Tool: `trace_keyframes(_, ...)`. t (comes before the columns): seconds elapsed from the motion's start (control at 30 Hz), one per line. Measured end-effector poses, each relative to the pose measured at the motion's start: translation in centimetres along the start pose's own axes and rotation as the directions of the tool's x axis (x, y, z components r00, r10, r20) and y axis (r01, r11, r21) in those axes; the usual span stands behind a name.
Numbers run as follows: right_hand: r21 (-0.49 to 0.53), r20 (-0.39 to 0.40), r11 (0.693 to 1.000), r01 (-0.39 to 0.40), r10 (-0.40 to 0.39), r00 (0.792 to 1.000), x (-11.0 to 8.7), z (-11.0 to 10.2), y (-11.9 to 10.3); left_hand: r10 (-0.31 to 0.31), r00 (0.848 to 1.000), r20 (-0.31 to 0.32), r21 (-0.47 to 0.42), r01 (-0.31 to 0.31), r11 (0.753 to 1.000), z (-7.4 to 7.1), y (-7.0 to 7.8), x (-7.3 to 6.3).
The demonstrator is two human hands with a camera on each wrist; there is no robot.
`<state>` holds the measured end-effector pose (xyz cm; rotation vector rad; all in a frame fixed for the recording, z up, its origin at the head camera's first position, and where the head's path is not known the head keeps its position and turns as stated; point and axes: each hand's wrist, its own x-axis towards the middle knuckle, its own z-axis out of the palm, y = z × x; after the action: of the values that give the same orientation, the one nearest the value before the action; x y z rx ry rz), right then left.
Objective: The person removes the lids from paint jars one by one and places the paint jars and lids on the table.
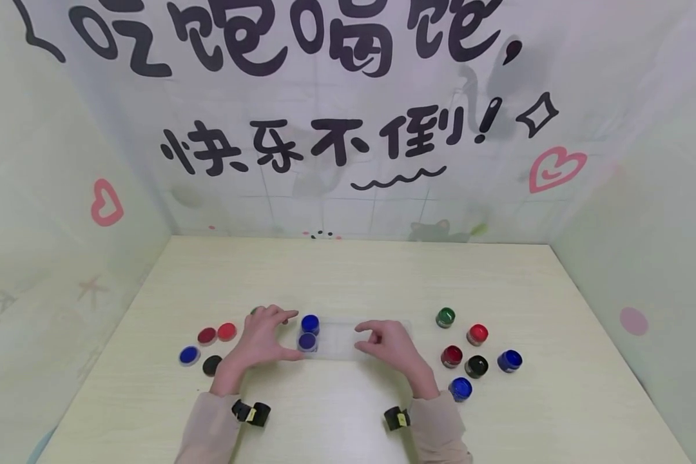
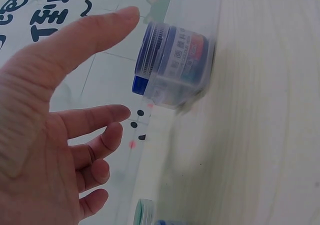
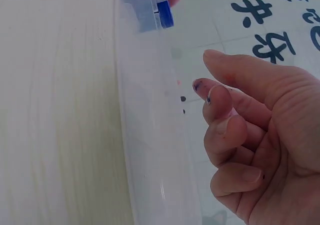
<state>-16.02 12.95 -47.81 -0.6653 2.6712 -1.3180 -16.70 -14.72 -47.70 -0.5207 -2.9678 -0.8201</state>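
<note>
At the left of the frame, the pale, wood-grained surface (image 1: pixel 325 277) runs out along a slanting edge; its straight far edge meets a printed white backdrop (image 1: pixel 348 216). Flat round lids lie at lower left: a blue lid (image 1: pixel 189 355), a dark red lid (image 1: pixel 207 336), a black lid (image 1: pixel 211 365) and a red lid (image 1: pixel 227 331). Just right of them is the left hand (image 1: pixel 261 341), thumb and index finger spread wide, holding nothing. Its thumb is near the left end of a translucent, thin-walled plastic tray (image 1: pixel 339 351) at lower centre. Two short cylindrical paint jars (image 1: pixel 307 341), blue-topped, stand in that end, one behind the other; the left wrist view shows ridged cap sides. The tray extends rightward, with a band of surface before and behind it. Over its right end is the right hand (image 1: pixel 387 347), fingers bent, thumb apart, gripping nothing. At lower right, with room between them and the surface's right edge, stand glossy round pots: green (image 1: pixel 445 317), dark red, blue, black and red.
</note>
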Motion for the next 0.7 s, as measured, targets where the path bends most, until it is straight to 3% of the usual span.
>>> trace_keyframes(0.3, 0.036, -0.003, 0.999, -0.023, 0.023, 1.0, 2.5, 2.0, -1.0, -0.002, 0.999, 0.053, 0.022, 0.0, 1.0, 0.6, 0.1, 0.7)
trace_keyframes(0.7, -0.058, -0.005, 0.995, -0.079, 0.078, 0.997, 5.1, 4.3, -1.8, -0.033, 0.996, 0.087, 0.06, 0.027, 0.998, 1.2, -0.1, 1.1)
